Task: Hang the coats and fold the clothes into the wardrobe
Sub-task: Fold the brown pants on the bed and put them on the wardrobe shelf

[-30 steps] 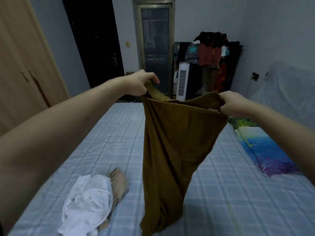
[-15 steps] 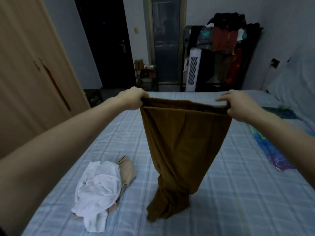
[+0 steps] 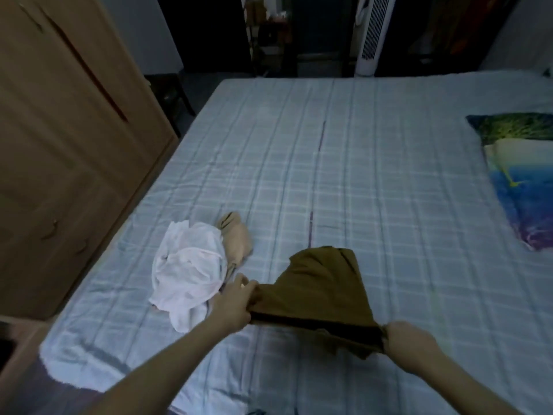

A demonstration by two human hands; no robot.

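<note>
A brown garment (image 3: 317, 292) lies spread on the bed (image 3: 344, 175), its near edge lifted and stretched between my hands. My left hand (image 3: 235, 307) grips its left corner and my right hand (image 3: 404, 336) grips its right corner, low over the sheet. To the left, a crumpled white garment (image 3: 188, 271) lies on the bed with a beige garment (image 3: 236, 238) partly tucked under it. The wooden wardrobe (image 3: 59, 139) stands along the left side of the bed, its doors closed.
A colourful pillow (image 3: 520, 175) rests at the bed's right edge. A white tower fan (image 3: 372, 34) and dark doorways stand beyond the bed's far end. The checked sheet stretches bare across the bed's middle and far part.
Both hands have come down and toward me, lowering the brown garment from hanging in the air onto the bed. My view has tilted downward.
</note>
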